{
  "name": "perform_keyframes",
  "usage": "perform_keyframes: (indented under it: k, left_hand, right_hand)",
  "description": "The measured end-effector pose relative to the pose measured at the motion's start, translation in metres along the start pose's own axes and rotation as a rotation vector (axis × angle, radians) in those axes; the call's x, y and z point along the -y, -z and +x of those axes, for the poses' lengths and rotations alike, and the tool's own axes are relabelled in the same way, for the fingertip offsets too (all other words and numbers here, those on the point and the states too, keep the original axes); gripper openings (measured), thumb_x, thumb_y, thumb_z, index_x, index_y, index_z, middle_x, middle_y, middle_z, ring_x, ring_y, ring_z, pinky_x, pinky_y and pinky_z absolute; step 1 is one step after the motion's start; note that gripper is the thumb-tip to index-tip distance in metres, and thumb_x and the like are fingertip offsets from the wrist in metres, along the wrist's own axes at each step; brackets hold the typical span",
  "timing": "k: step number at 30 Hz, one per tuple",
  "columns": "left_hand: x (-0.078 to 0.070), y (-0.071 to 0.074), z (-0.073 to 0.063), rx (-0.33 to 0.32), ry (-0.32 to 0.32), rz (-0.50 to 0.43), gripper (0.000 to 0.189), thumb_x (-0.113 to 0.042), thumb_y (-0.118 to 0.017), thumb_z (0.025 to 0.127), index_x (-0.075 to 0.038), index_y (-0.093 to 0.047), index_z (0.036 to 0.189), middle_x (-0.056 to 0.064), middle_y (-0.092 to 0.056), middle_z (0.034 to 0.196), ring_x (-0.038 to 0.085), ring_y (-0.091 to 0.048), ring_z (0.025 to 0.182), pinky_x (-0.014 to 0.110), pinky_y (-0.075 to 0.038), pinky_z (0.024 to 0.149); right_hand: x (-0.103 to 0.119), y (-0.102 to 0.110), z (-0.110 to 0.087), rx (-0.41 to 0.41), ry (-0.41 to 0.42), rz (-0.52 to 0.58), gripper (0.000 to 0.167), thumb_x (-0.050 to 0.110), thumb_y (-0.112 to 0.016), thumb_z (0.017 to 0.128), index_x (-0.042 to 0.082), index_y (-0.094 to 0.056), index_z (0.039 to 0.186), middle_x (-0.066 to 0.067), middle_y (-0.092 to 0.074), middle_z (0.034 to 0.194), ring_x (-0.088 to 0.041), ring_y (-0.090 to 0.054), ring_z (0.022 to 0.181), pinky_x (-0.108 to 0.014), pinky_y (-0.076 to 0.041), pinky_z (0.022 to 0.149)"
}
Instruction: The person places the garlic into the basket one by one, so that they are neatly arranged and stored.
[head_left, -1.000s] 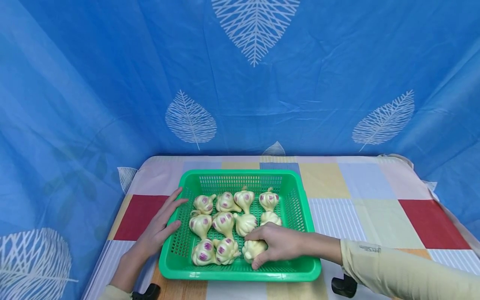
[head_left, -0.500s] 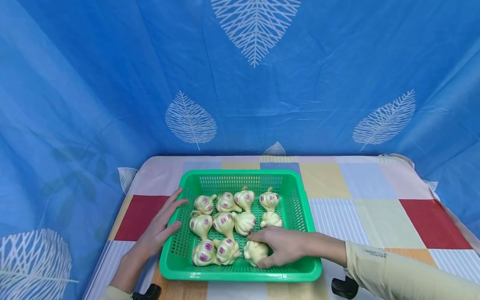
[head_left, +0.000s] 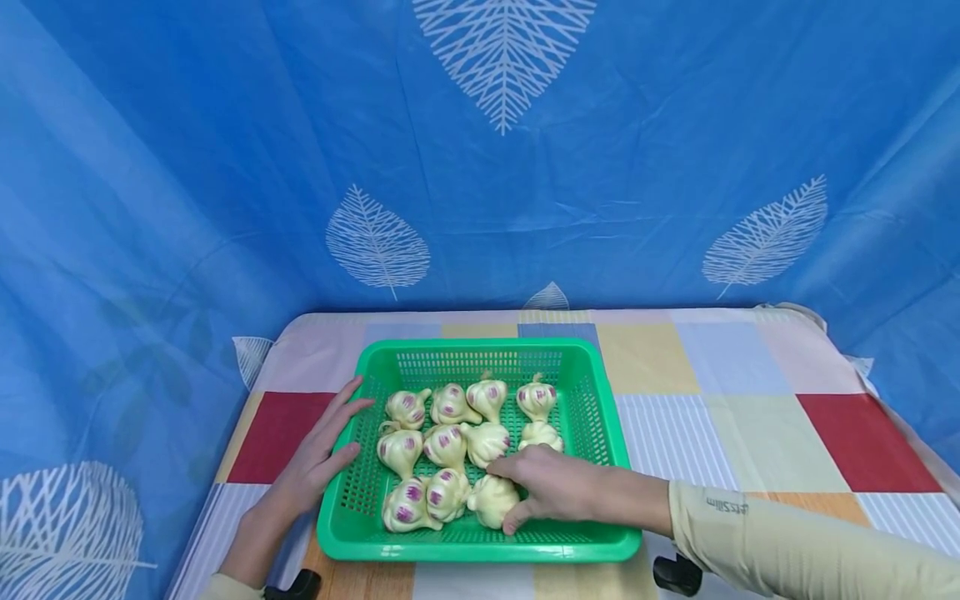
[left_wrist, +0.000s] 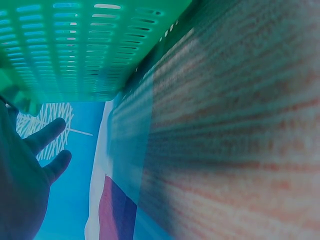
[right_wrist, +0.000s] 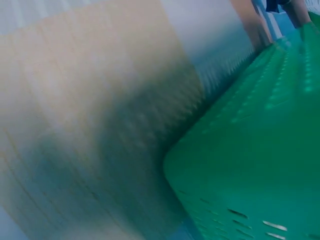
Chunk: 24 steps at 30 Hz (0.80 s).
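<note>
A green plastic basket (head_left: 480,552) holds several cream-coloured garlic bulbs (head_left: 400,451), many with purple marks, set in rough rows. Inside its front part, my right hand (head_left: 558,487) holds a garlic bulb (head_left: 492,501) from the right side, thumb in front and fingers behind. That bulb sits low beside a purple-marked garlic bulb (head_left: 447,494) on its left. At the basket's left rim my left hand (head_left: 315,458) touches the edge with its fingers spread and straight. The left wrist view shows some of these fingers beside the basket's slotted wall (left_wrist: 75,50). Neither hand's work shows in the right wrist view.
A checked, multi-coloured cloth (head_left: 757,433) covers the table under the basket. Blue curtains (head_left: 600,167) with white leaf prints stand behind and on both sides. Near each wrist a black device (head_left: 677,575) shows at the bottom.
My right hand has shifted slightly left with its garlic bulb, which now lies close to its left neighbour. That neighbour has turned and shifted a little left. My left hand has stayed in place.
</note>
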<state>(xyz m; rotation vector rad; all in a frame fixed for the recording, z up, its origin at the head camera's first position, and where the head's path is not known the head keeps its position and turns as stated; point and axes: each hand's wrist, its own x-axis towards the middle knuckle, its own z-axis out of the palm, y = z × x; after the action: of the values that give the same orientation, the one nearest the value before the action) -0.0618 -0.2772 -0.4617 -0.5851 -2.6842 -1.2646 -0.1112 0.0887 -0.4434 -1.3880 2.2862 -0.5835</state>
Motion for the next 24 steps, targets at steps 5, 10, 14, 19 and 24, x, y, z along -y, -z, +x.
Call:
perform_keyframes:
  k: [5, 10, 14, 19, 24]
  left_hand:
    - [-0.001, 0.000, 0.001, 0.001, 0.008, -0.004, 0.059, -0.012, -0.057, 0.092, -0.011, -0.044, 0.150, 0.003, -0.015, 0.167, 0.016, -0.017, 0.149, 0.069, -0.039, 0.098]
    - [-0.004, -0.001, 0.001, 0.001, 0.018, -0.014, 0.059, -0.012, -0.057, 0.092, -0.010, -0.045, 0.149, 0.002, -0.015, 0.167, 0.015, -0.016, 0.150, 0.069, -0.037, 0.100]
    - [-0.005, -0.001, 0.002, 0.005, 0.018, -0.025, 0.058, -0.012, -0.057, 0.092, -0.008, -0.045, 0.148, 0.002, -0.015, 0.167, 0.015, -0.016, 0.150, 0.070, -0.036, 0.100]
    - [-0.005, -0.001, 0.002, 0.007, 0.017, -0.026, 0.057, -0.012, -0.057, 0.092, -0.007, -0.045, 0.148, 0.002, -0.015, 0.167, 0.015, -0.015, 0.150, 0.071, -0.033, 0.102]
    - [-0.003, 0.001, 0.000, 0.012, 0.024, 0.010, 0.057, -0.013, -0.058, 0.094, -0.009, -0.045, 0.149, 0.001, -0.016, 0.167, 0.021, -0.017, 0.150, 0.073, -0.033, 0.101]
  right_hand:
    - [-0.002, 0.002, -0.001, -0.001, 0.000, 0.019, 0.084, 0.054, -0.077, 0.077, -0.001, -0.059, 0.138, -0.008, -0.066, 0.130, -0.010, -0.060, 0.118, -0.026, -0.049, 0.096]
    - [-0.002, 0.005, -0.004, 0.005, -0.003, 0.035, 0.080, 0.054, -0.077, 0.080, -0.002, -0.061, 0.135, -0.007, -0.067, 0.127, -0.009, -0.060, 0.116, -0.027, -0.050, 0.095]
    - [-0.002, 0.011, -0.009, 0.014, -0.010, 0.060, 0.080, 0.055, -0.075, 0.084, -0.002, -0.059, 0.137, -0.009, -0.066, 0.131, -0.011, -0.060, 0.118, -0.029, -0.050, 0.096]
    - [-0.002, 0.021, -0.014, -0.019, 0.014, 0.139, 0.074, 0.054, -0.070, 0.089, -0.002, -0.059, 0.137, -0.011, -0.065, 0.130, -0.012, -0.063, 0.113, -0.028, -0.053, 0.091]
    - [0.001, 0.032, -0.019, -0.039, 0.013, 0.159, 0.071, 0.053, -0.064, 0.094, 0.000, -0.057, 0.140, -0.012, -0.061, 0.137, -0.017, -0.063, 0.117, -0.032, -0.051, 0.096]
